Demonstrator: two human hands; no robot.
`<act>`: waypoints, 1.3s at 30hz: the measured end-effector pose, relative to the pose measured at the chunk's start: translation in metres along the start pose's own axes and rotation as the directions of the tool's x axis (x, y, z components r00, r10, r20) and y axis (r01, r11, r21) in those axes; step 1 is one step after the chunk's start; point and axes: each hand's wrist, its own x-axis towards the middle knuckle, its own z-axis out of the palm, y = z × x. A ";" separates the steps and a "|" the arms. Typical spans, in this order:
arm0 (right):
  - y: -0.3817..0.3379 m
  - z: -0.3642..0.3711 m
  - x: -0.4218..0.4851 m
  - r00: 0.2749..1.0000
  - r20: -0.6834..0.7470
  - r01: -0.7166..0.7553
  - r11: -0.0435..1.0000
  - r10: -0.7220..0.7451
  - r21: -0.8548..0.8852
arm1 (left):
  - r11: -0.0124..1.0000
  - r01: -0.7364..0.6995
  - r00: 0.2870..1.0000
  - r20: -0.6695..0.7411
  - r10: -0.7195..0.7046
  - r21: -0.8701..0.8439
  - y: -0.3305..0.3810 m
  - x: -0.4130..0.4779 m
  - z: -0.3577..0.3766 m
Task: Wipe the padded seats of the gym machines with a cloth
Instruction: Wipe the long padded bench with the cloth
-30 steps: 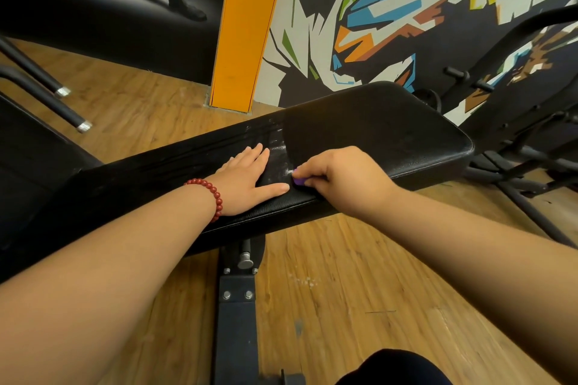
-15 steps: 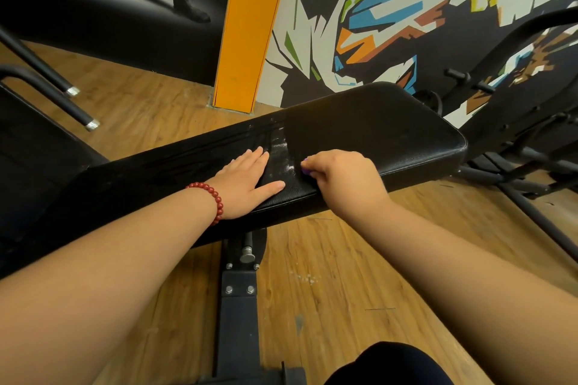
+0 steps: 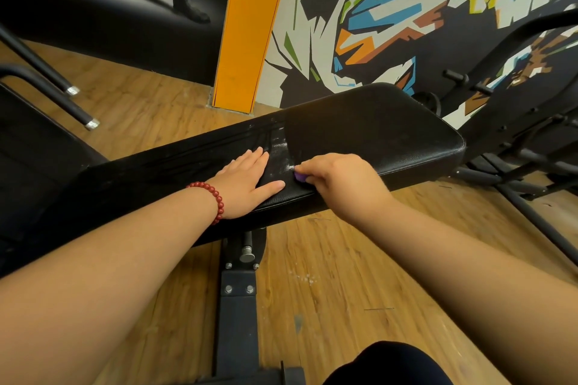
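A long black padded bench seat (image 3: pixel 369 128) crosses the middle of the view, with a whitish streaky patch (image 3: pixel 280 147) on its surface. My left hand (image 3: pixel 247 181) lies flat on the pad, fingers straight, a red bead bracelet (image 3: pixel 212 200) on the wrist. Just right of it, my right hand (image 3: pixel 337 181) is curled around a small purple object (image 3: pixel 301 177) and holds it against the pad at the edge of the white patch. Only a bit of purple shows beneath the fingers; I cannot tell whether it is a cloth.
The bench's black metal post (image 3: pixel 237 306) stands on the wooden floor (image 3: pixel 328 275) below the pad. Other black machine frames (image 3: pixel 516 147) crowd the right side, two bar ends (image 3: pixel 81 106) jut in at left. An orange pillar (image 3: pixel 250 25) and painted wall are behind.
My right hand slid a little along the pad by the white patch and back, and the purple object peeks out from under the fingers again. My left hand stayed flat in place.
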 end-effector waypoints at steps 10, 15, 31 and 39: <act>0.010 0.022 -0.007 0.890 -0.444 0.150 0.985 -0.099 0.083 | 1.000 -0.006 1.000 0.002 0.006 0.006 0.000 0.001 0.000; 0.020 0.011 -0.004 0.953 -0.230 0.194 0.980 -0.197 -0.037 | 1.000 0.002 1.000 0.012 -0.002 0.013 0.000 0.001 0.000; 0.047 -0.002 -0.001 0.952 -0.226 0.176 0.973 -0.206 -0.148 | 1.000 -0.009 1.000 0.003 0.009 0.003 -0.001 0.001 0.001; 0.044 0.009 -0.002 0.847 -0.281 0.472 0.881 -0.452 0.005 | 1.000 -0.009 1.000 0.002 0.009 -0.003 0.000 -0.001 -0.001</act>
